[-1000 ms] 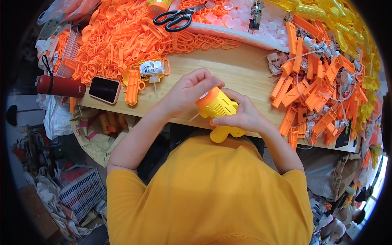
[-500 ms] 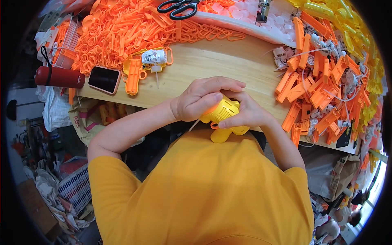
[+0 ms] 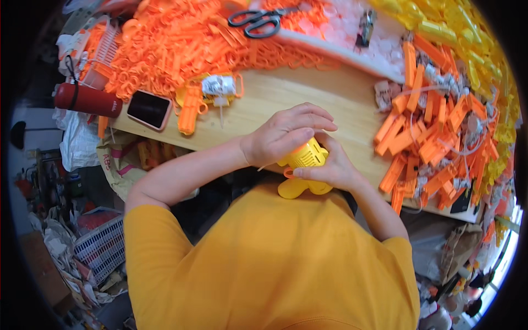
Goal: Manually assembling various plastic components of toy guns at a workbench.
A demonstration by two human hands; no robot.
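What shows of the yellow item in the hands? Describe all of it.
The yellow item looks like hard plastic, with a rounded, slotted body, lobed lower part, small orange piece and, at left, a thin pale strand. It slants near the table's edge, before the shirt. The right hand grips its side; the left hand covers its upper end, partly hiding it.

My head-worn fisheye looks down from above the near side of the wooden table (image 3: 352,104), facing across it, close.
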